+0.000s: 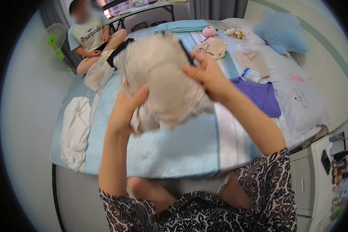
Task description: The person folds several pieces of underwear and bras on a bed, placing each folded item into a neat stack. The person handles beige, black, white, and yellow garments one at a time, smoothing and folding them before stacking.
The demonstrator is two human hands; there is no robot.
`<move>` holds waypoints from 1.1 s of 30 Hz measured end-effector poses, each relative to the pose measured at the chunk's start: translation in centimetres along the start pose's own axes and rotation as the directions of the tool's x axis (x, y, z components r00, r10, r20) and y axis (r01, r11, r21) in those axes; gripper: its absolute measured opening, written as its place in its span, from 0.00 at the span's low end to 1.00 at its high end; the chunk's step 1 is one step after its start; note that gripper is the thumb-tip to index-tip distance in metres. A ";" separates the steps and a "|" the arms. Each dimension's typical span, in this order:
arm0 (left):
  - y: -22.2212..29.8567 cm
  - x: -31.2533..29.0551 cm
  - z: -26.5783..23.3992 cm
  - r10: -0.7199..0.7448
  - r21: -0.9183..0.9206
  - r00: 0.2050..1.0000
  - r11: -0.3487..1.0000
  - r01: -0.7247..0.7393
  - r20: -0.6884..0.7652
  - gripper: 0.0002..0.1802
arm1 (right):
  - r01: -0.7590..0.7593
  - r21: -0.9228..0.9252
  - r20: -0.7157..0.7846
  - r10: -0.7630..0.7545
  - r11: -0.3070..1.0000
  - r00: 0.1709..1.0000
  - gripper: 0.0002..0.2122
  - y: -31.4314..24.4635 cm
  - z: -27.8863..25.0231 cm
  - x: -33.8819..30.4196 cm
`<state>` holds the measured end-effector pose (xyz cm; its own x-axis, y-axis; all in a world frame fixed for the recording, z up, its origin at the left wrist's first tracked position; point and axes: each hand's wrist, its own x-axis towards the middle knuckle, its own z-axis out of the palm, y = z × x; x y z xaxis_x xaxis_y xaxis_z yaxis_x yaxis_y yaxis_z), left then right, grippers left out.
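Note:
Above the bed I hold up a bundled cream and beige garment, blurred by motion, so its exact kind does not show. My left hand grips its lower left side, thumb on the front. On the upper right my right hand pinches its edge between thumb and fingers. A dark strip shows beside the right fingers; whether it belongs to the garment I cannot tell. Behind the bundle, black cloth is partly hidden. To the right lie a purple garment and blue-and-white striped socks.
A white garment lies at the left, near a clear plastic bag. Another person sits at the far left beside a fan. Beige clothes, a pink plush toy and a blue cushion occupy the far right.

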<state>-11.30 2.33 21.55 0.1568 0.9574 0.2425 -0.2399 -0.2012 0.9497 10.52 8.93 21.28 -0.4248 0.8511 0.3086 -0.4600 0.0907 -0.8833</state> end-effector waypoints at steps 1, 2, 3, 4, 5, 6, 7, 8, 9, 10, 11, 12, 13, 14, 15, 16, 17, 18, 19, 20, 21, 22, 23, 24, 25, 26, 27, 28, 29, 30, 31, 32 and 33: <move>-0.9 -0.5 -0.4 -0.078 -0.121 0.997 0.989 0.079 0.013 0.36 | -0.065 0.011 -0.046 0.065 0.998 0.997 0.24 1.0 -0.1 -0.3; -2.6 -0.3 -1.2 -0.162 -0.249 0.986 0.954 0.168 0.045 0.36 | -0.085 0.060 -0.048 0.088 0.995 0.995 0.24 2.5 -0.5 -0.4; -4.7 -0.2 -2.1 -0.227 -0.301 0.973 0.926 0.226 0.033 0.35 | -0.105 0.114 -0.044 0.111 0.988 0.993 0.24 4.3 -1.2 -0.3; -6.7 0.1 -3.0 -0.285 -0.346 0.958 0.897 0.277 0.028 0.35 | -0.184 0.055 -0.079 0.188 0.981 0.979 0.25 5.9 -1.9 -0.3; -9.7 0.6 -4.4 -0.364 -0.347 0.931 0.869 0.352 0.034 0.34 | -0.265 0.000 -0.118 0.263 0.964 0.957 0.25 7.6 -3.2 0.1; -13.1 0.7 -6.2 -0.443 -0.374 0.896 0.834 0.405 -0.019 0.33 | -0.394 -0.210 -0.093 0.383 0.895 0.919 0.25 9.4 -4.9 1.0; -16.6 0.5 -8.5 -0.514 -0.392 0.855 0.802 0.451 -0.070 0.33 | -0.488 -0.415 -0.087 0.501 0.768 0.861 0.26 11.7 -6.9 2.2; -19.3 0.4 -9.2 -0.604 -0.378 0.784 0.765 0.521 -0.141 0.34 | -0.360 -0.668 -0.122 0.381 0.651 0.917 0.25 14.4 -10.4 3.7; -21.2 0.4 -9.5 -0.635 -0.463 0.767 0.708 0.533 -0.089 0.34 | -0.235 -0.861 -0.129 0.253 0.451 0.959 0.25 16.8 -14.1 5.1; -20.9 0.9 -8.7 -0.589 -0.432 0.805 0.747 0.505 -0.077 0.34 | -0.297 -0.848 -0.268 0.129 0.439 0.955 0.23 17.7 -17.7 7.1; -20.1 1.1 -7.8 -0.540 -0.406 0.839 0.783 0.471 -0.068 0.34 | -0.356 -0.829 -0.393 0.004 0.432 0.920 0.22 17.8 -21.0 9.4; -19.9 0.9 -7.8 -0.549 -0.425 0.835 0.767 0.480 -0.048 0.34 | -0.351 -0.802 -0.487 -0.188 0.484 0.853 0.20 17.8 -23.0 11.7; -20.2 1.5 -7.1 -0.553 -0.444 0.833 0.745 0.497 0.003 0.34 | -0.316 -0.757 -0.583 -0.372 0.571 0.722 0.20 17.8 -27.9 13.5; -20.2 0.9 -7.6 -0.561 -0.466 0.828 0.734 0.494 -0.006 0.35 | -0.420 -0.717 -0.673 -0.394 0.557 0.625 0.21 17.5 -29.1 15.6; -20.7 1.7 -6.9 -0.574 -0.462 0.818 0.717 0.521 0.032 0.36 | -0.516 -0.600 -0.798 -0.416 0.611 0.436 0.23 16.6 -35.0 16.5; -20.6 1.0 -7.3 -0.595 -0.455 0.804 0.717 0.529 -0.003 0.38 | -0.622 -0.523 -0.852 -0.342 0.582 0.396 0.29 17.0 -36.6 17.7; -20.2 -0.1 -8.0 -0.612 -0.447 0.788 0.723 0.527 -0.060 0.40 | -0.562 -0.508 -0.861 -0.365 0.652 0.354 0.31 18.5 -35.8 18.9; -19.9 -1.0 -8.4 -0.602 -0.440 0.794 0.738 0.512 -0.087 0.40 | -0.500 -0.487 -0.873 -0.386 0.716 0.299 0.33 20.0 -35.0 19.7; -19.8 -0.8 -8.0 -0.577 -0.428 0.813 0.755 0.496 -0.075 0.40 | -0.342 -0.514 -0.855 -0.436 0.787 0.281 0.32 20.3 -36.2 20.5; -19.7 -0.7 -7.8 -0.553 -0.414 0.831 0.771 0.483 -0.059 0.40 | -0.174 -0.529 -0.839 -0.483 0.830 0.251 0.31 20.7 -37.1 21.4; -20.0 -0.8 -8.1 -0.531 -0.415 0.845 0.785 0.461 -0.066 0.41 | -0.182 -0.533 -0.830 -0.468 0.826 0.303 0.30 21.1 -38.3 22.0; -20.6 -0.9 -8.3 -0.511 -0.419 0.857 0.794 0.441 -0.065 0.41 | -0.194 -0.542 -0.817 -0.458 0.818 0.351 0.29 21.1 -39.5 22.3; -21.1 -0.7 -8.4 -0.496 -0.428 0.867 0.794 0.432 -0.046 0.42 | -0.216 -0.558 -0.803 -0.455 0.801 0.385 0.28 20.4 -40.8 21.9; -21.4 0.1 -8.1 -0.500 -0.439 0.866 0.782 0.442 -0.019 0.41 | -0.164 -0.534 -0.802 -0.436 0.829 0.409 0.23 18.9 -42.2 21.2; -21.5 -0.5 -8.5 -0.509 -0.431 0.859 0.788 0.439 -0.056 0.41 | -0.014 -0.367 -0.838 -0.324 0.930 0.440 0.22 18.6 -39.7 21.5; -21.6 -0.9 -9.1 -0.518 -0.423 0.851 0.793 0.439 -0.087 0.41 | 0.125 -0.171 -0.852 -0.211 0.977 0.480 0.21 18.3 -37.2 21.5; -21.5 -1.8 -9.6 -0.518 -0.424 0.847 0.798 0.428 -0.120 0.40 | 0.245 0.032 -0.833 -0.109 0.969 0.542 0.21 16.8 -34.5 21.4; -21.5 -1.5 -9.2 -0.508 -0.435 0.854 0.797 0.419 -0.107 0.39 | 0.255 0.117 -0.815 -0.054 0.960 0.577 0.20 13.8 -33.9 20.6; -21.4 -1.0 -8.9 -0.501 -0.447 0.861 0.793 0.413 -0.093 0.38 | 0.261 0.201 -0.792 0.000 0.944 0.610 0.20 10.9 -33.3 19.8; -21.2 -0.6 -8.4 -0.494 -0.461 0.866 0.787 0.410 -0.072 0.37 | 0.263 0.279 -0.767 0.049 0.924 0.640 0.20 7.6 -32.5 18.6; -21.2 -0.5 -8.2 -0.486 -0.466 0.871 0.788 0.402 -0.070 0.36 | 0.228 0.297 -0.684 0.040 0.927 0.729 0.19 4.8 -31.3 17.1; -21.4 -0.4 -8.1 -0.479 -0.471 0.875 0.789 0.395 -0.069 0.36 | 0.187 0.311 -0.591 0.035 0.932 0.806 0.19 2.0 -29.9 15.9; -21.4 -0.1 -7.7 -0.470 -0.478 0.881 0.788 0.388 -0.060 0.35 | 0.147 0.314 -0.492 0.028 0.938 0.870 0.18 -1.2 -27.8 14.1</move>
<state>-13.53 8.11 -0.31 0.1938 0.9501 -0.2445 -0.5864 0.3120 0.7475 26.77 35.19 16.90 0.0013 0.9975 0.0700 -0.7387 0.0482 -0.6723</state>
